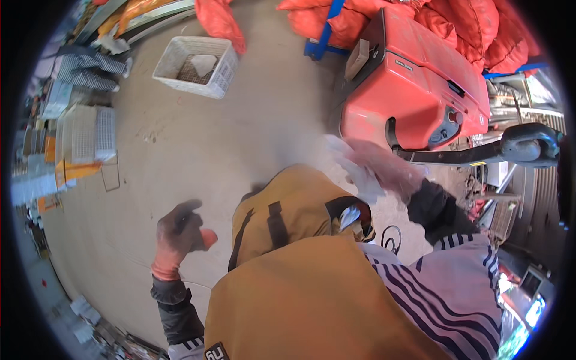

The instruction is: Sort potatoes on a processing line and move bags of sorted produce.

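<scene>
My left hand (180, 231), in an orange and dark work glove, hangs left of my body with its fingers bent and apart, holding nothing. On the other side, my right hand (389, 168) is blurred by motion in front of the red powered pallet truck (405, 90). A whitish, limp piece of material (357, 168), perhaps plastic or cloth, is in its grip. Between my hands is the tan apron (288, 297) that I wear. Its open pocket (348, 216) shows something pale inside.
The truck's black tiller handle (526, 146) juts out at the right. A white plastic crate (193, 67) stands on the concrete floor (130, 202). Filled red mesh sacks (468, 31) are piled behind the truck. Stacked crates (85, 132) and a person's legs (90, 69) are at the left.
</scene>
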Action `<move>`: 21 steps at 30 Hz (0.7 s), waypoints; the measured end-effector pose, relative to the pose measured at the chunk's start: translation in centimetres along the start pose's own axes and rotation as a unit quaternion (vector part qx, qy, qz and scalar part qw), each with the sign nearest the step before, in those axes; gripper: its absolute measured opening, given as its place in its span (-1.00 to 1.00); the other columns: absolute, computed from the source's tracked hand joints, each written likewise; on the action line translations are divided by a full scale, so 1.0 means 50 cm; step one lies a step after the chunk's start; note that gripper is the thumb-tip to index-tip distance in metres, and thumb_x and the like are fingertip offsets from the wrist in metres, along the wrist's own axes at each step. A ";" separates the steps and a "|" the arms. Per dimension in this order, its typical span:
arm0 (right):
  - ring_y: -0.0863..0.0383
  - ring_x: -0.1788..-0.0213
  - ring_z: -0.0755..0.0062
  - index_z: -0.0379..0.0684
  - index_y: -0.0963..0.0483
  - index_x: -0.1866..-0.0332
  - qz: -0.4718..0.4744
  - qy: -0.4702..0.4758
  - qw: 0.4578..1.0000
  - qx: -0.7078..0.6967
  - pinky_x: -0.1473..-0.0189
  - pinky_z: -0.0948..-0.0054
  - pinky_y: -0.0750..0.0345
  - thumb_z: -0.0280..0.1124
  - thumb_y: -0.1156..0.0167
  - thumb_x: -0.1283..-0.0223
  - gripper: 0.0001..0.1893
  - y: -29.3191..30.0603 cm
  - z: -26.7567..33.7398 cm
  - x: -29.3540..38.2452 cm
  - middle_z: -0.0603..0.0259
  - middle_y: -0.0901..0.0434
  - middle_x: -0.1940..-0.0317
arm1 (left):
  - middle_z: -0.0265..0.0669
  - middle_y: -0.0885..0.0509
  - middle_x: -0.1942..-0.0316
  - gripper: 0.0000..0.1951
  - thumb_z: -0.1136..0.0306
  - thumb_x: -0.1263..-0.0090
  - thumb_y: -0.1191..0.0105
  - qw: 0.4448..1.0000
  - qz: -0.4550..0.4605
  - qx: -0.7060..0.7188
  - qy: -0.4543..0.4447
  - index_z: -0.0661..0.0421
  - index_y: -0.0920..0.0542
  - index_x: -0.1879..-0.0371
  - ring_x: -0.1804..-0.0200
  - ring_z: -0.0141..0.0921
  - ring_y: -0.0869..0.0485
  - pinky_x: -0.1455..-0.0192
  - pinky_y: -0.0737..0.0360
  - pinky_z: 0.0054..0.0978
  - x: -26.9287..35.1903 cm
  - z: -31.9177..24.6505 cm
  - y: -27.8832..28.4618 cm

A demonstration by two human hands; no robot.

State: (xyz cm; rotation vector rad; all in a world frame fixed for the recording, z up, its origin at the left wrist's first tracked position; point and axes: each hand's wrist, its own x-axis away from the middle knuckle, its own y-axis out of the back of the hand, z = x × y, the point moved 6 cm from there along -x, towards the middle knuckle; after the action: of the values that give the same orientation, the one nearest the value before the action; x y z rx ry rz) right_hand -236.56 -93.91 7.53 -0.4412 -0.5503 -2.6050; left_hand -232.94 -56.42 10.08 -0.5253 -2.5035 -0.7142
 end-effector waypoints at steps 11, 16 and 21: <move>-0.51 0.10 0.08 -0.15 -0.50 0.05 -0.106 0.009 0.982 0.156 0.03 0.29 -0.48 -0.32 -0.06 -0.28 -0.78 -0.009 0.090 -0.196 0.06 -0.50 0.15 | -0.27 -0.63 0.49 -0.69 0.32 -0.29 -0.02 0.985 -0.142 -0.064 0.076 0.26 -0.61 0.09 0.41 -0.48 -0.55 0.30 -0.49 -0.53 -0.289 0.208 0.406; -0.62 0.40 0.08 -0.10 -0.57 0.35 -0.045 -0.050 0.933 0.354 0.38 0.25 -0.53 -0.39 -0.10 -0.03 -0.87 0.009 0.038 -0.394 0.18 -0.58 0.49 | -0.27 -0.64 0.47 -0.73 0.32 -0.31 -0.06 0.992 -0.111 -0.038 0.055 0.24 -0.63 0.15 0.40 -0.45 -0.63 0.30 -0.53 -0.50 -0.474 0.174 0.493; -0.63 0.36 0.04 -0.16 -0.57 0.35 -0.033 -0.080 0.936 0.341 0.31 0.18 -0.54 -0.41 -0.06 -0.06 -0.85 0.079 0.105 -0.524 0.07 -0.60 0.40 | -0.26 -0.67 0.45 -0.74 0.31 -0.30 -0.06 0.991 -0.125 -0.033 0.035 0.24 -0.63 0.18 0.39 -0.44 -0.65 0.30 -0.55 -0.49 -0.609 0.082 0.576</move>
State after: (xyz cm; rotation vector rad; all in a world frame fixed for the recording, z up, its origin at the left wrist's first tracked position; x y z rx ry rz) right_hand -211.23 -85.66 3.16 -0.3979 -1.4719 -2.2441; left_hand -195.89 -38.23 1.66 -0.2039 -2.5120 -0.8953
